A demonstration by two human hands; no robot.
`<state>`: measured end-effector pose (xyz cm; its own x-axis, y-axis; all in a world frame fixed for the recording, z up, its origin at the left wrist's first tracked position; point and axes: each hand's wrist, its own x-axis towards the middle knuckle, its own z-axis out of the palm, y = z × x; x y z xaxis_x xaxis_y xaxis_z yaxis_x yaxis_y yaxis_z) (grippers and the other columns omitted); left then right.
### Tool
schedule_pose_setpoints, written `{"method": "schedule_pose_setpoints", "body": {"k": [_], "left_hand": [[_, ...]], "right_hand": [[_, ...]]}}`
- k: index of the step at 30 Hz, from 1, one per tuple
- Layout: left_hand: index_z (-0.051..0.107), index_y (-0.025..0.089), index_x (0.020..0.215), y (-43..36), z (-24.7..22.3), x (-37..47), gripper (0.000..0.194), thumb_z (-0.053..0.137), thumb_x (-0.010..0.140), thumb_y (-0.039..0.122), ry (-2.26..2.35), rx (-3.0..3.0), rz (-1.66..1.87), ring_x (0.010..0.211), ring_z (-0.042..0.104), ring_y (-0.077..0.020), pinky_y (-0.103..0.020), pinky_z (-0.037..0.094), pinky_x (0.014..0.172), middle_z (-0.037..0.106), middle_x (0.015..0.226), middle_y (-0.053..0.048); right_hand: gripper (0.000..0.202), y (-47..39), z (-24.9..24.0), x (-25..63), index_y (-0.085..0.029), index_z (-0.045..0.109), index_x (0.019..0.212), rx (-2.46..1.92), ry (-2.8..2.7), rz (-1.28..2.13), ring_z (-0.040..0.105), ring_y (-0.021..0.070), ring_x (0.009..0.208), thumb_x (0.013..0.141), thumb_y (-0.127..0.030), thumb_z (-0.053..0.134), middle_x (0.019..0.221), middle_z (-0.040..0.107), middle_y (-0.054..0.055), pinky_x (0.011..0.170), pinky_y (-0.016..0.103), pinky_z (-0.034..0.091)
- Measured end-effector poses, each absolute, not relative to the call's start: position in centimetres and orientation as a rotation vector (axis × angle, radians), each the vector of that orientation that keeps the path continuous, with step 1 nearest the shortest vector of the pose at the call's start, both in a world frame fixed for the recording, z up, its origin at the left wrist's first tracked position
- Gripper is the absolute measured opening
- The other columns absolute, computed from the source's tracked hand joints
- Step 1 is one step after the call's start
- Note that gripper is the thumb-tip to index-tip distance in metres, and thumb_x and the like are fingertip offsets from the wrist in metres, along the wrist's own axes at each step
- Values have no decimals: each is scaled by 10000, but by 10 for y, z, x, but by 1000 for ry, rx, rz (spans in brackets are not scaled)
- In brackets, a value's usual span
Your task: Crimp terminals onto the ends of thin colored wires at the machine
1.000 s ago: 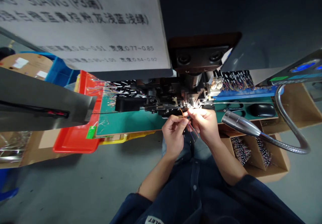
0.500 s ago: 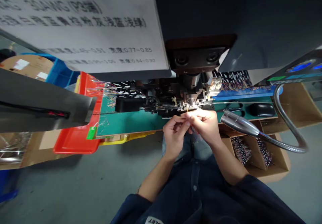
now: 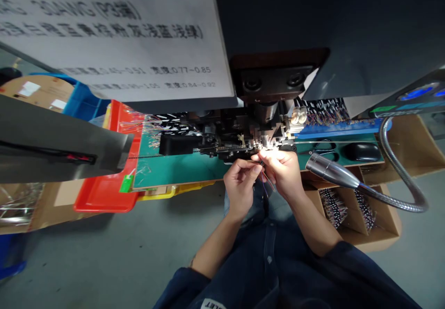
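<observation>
Thin coloured wires hang down between my two hands, just in front of the lit head of a crimping machine. My left hand is closed, its thumb and forefinger pinching the wire bundle. Close against it, my right hand is closed too, with its fingertips on the upper ends of the wires near the machine's die. The exact wire under the right fingertips is hidden by the fingers.
A metal gooseneck lamp reaches in at the right. Scissors and a black mouse-shaped object lie on the green bench top. At left sits a red tray; a divided cardboard box with wire bundles stands lower right.
An orange wire that stood between my fingertips and the die no longer shows there. Both hands have shifted slightly, and the hanging wire ends now swing lower and show more clearly.
</observation>
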<state>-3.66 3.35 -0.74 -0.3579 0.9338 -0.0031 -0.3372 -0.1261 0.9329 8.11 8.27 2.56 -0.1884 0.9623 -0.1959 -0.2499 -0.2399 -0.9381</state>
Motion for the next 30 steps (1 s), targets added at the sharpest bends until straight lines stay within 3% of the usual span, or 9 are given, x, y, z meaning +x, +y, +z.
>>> {"method": "schedule_pose_setpoints", "body": {"k": [9,15,22,26,30], "left_hand": [[755,223,928,34,-11,-37,300,969,997,423,1131,749,1635,581,731,-140,-262,617,613,787,759,32],[747,215,893,32,0,-32,422,1027,917,531,1039,624,1624,545,689,-127,-257,593,563,733,735,41],[686,208,863,13,20,-29,470,1032,922,520,864,477,1463,507,625,-94,-231,593,565,670,670,65],[667,202,850,3,26,-32,504,1024,924,550,781,460,1355,516,634,-103,-197,548,515,618,620,67],[697,203,907,-2,29,-33,495,1046,896,554,777,424,1314,465,540,-67,-196,557,488,660,664,67]], "right_hand": [[465,81,31,83,-226,939,926,-1084,-1048,1612,495,142,411,981,-687,907,471,582,-36,430,294,357],[432,76,51,93,-210,959,1037,-1093,-1159,1594,482,129,439,969,-634,909,504,603,-36,440,276,421],[415,61,67,99,-199,926,834,-1023,-1220,1621,569,109,434,1005,-577,909,560,709,13,429,241,475],[387,53,70,98,-205,970,1007,-998,-1194,1629,568,103,391,1028,-581,880,538,717,0,388,218,470],[363,48,72,100,-233,975,1019,-907,-1182,1607,559,95,364,1037,-582,877,547,740,-6,361,207,460]]}}
